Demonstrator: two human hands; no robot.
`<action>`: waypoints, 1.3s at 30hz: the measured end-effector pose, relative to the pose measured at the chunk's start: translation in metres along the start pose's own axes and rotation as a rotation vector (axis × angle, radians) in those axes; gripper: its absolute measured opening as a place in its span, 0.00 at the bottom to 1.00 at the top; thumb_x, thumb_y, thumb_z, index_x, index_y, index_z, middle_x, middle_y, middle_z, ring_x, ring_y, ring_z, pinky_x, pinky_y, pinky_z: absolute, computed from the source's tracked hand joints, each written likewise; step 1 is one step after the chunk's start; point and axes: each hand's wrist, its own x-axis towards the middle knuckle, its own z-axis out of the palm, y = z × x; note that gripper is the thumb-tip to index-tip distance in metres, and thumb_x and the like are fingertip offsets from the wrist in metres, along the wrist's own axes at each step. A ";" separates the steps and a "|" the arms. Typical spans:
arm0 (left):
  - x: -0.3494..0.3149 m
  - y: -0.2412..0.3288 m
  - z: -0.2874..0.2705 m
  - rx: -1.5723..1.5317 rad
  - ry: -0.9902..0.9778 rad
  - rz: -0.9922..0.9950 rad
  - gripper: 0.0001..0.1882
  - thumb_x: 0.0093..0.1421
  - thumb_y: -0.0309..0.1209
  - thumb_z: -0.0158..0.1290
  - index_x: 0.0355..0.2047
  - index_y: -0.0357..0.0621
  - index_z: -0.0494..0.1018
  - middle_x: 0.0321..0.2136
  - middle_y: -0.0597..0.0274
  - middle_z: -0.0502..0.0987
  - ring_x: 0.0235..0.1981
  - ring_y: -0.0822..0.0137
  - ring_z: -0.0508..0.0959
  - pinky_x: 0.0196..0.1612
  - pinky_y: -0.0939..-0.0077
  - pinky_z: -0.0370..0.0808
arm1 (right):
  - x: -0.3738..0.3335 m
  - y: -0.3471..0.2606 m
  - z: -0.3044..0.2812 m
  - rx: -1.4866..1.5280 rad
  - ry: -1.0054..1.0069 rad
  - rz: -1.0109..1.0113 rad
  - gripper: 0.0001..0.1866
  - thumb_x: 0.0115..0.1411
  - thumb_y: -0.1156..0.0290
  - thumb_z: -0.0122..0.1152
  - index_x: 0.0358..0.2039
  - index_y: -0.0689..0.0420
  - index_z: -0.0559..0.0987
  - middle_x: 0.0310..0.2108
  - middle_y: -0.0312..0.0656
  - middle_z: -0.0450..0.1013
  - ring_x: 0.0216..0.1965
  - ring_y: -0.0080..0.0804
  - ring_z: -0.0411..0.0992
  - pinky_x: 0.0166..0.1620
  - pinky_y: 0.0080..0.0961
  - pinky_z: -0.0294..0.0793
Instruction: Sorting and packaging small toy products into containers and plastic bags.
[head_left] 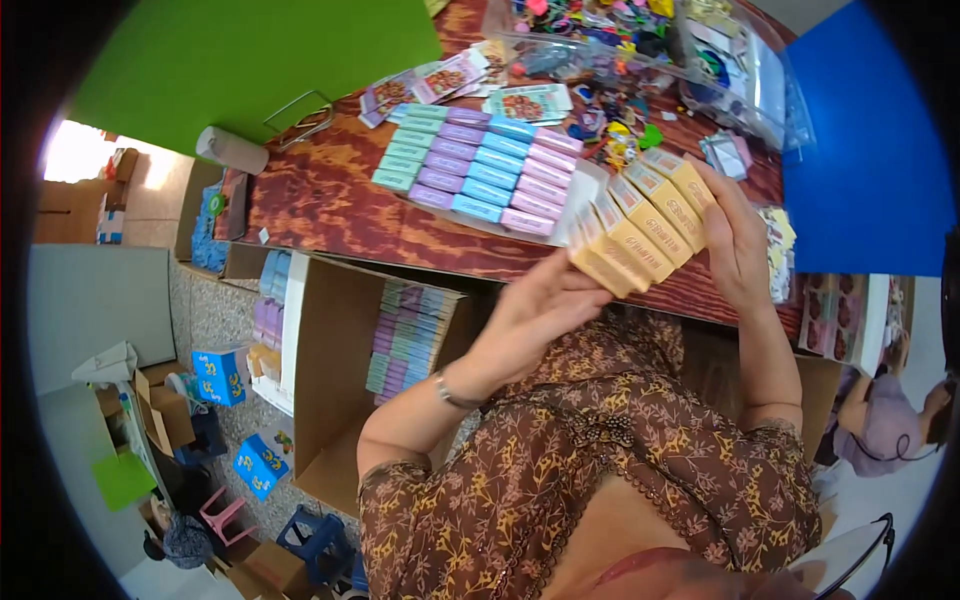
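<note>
A row of several small yellow boxes [645, 228] spans my two hands, tilted and slightly fanned above the table's front edge. My left hand [545, 318] is closed on the lower left end of the row, fingers under the boxes. At the upper right end, my right hand [735, 235] presses the last box with its fingers. Just left of them, a white tray [590, 192] carries columns of small boxes: green boxes [408, 152], purple boxes [447, 162], blue boxes [490, 178] and pink boxes [543, 183]. The yellow boxes partly cover the tray's right end.
Printed cards [447, 78] lie behind the tray. Clear bins [600, 55] of colourful small pieces stand at the back of the red-brown table [320, 215]. Below left, an open carton [335, 370] holds stacked boxes [410, 335]. Another person [885, 420] sits at the far right.
</note>
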 end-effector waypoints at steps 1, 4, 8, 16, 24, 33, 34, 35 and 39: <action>0.012 -0.016 0.012 -0.093 -0.016 -0.108 0.31 0.65 0.23 0.54 0.66 0.32 0.57 0.52 0.51 0.73 0.53 0.65 0.77 0.56 0.73 0.76 | -0.007 0.018 -0.008 -0.013 -0.040 0.153 0.20 0.70 0.65 0.47 0.57 0.62 0.73 0.48 0.51 0.76 0.50 0.43 0.75 0.52 0.32 0.72; 0.050 -0.060 0.022 -0.160 0.076 -0.321 0.23 0.68 0.28 0.51 0.61 0.34 0.63 0.52 0.55 0.74 0.53 0.67 0.77 0.55 0.75 0.76 | -0.029 0.090 -0.005 0.059 -0.115 0.255 0.19 0.70 0.67 0.47 0.57 0.60 0.74 0.47 0.50 0.77 0.49 0.41 0.76 0.51 0.28 0.72; 0.079 -0.107 0.009 -0.239 0.158 -0.400 0.22 0.68 0.28 0.50 0.60 0.35 0.64 0.51 0.56 0.75 0.51 0.68 0.77 0.54 0.74 0.76 | -0.051 0.165 0.014 0.281 -0.249 0.495 0.23 0.71 0.62 0.48 0.61 0.63 0.70 0.53 0.47 0.74 0.56 0.33 0.71 0.58 0.26 0.66; 0.074 -0.111 0.007 0.048 0.287 -0.393 0.40 0.66 0.28 0.54 0.71 0.35 0.42 0.57 0.48 0.68 0.53 0.63 0.75 0.55 0.72 0.75 | -0.041 0.154 0.003 0.002 -0.385 0.446 0.34 0.66 0.55 0.56 0.67 0.58 0.62 0.60 0.53 0.66 0.62 0.47 0.65 0.62 0.35 0.64; 0.076 -0.126 0.001 0.829 0.187 0.070 0.44 0.62 0.29 0.60 0.69 0.30 0.44 0.61 0.40 0.59 0.58 0.55 0.70 0.58 0.61 0.72 | -0.039 0.167 0.002 -0.128 -0.409 0.267 0.43 0.60 0.55 0.65 0.69 0.57 0.58 0.59 0.55 0.65 0.61 0.53 0.65 0.60 0.38 0.65; 0.115 -0.107 -0.002 1.656 -0.188 0.622 0.45 0.49 0.33 0.67 0.67 0.54 0.60 0.66 0.40 0.54 0.67 0.38 0.57 0.64 0.45 0.61 | -0.035 0.161 0.010 -0.453 -0.454 0.033 0.35 0.62 0.61 0.61 0.68 0.51 0.62 0.63 0.56 0.60 0.61 0.58 0.62 0.61 0.44 0.66; 0.120 -0.107 -0.005 1.658 -0.186 0.620 0.45 0.49 0.33 0.67 0.67 0.54 0.60 0.66 0.40 0.54 0.67 0.38 0.57 0.64 0.45 0.61 | -0.032 0.158 0.011 -0.512 -0.485 0.026 0.34 0.62 0.62 0.61 0.68 0.49 0.62 0.64 0.56 0.58 0.61 0.59 0.62 0.62 0.45 0.65; 0.126 -0.108 -0.009 1.645 -0.227 0.627 0.42 0.50 0.33 0.65 0.66 0.52 0.61 0.65 0.39 0.56 0.67 0.38 0.57 0.64 0.46 0.61 | -0.028 0.156 0.010 -0.576 -0.514 0.018 0.34 0.62 0.63 0.60 0.68 0.47 0.62 0.65 0.56 0.57 0.62 0.59 0.61 0.62 0.46 0.65; 0.130 -0.114 -0.014 1.670 -0.261 0.684 0.33 0.54 0.29 0.59 0.62 0.45 0.65 0.62 0.38 0.61 0.65 0.39 0.60 0.63 0.48 0.64 | -0.028 0.157 0.012 -0.574 -0.567 0.013 0.34 0.62 0.63 0.60 0.68 0.45 0.61 0.66 0.56 0.54 0.62 0.60 0.60 0.63 0.47 0.65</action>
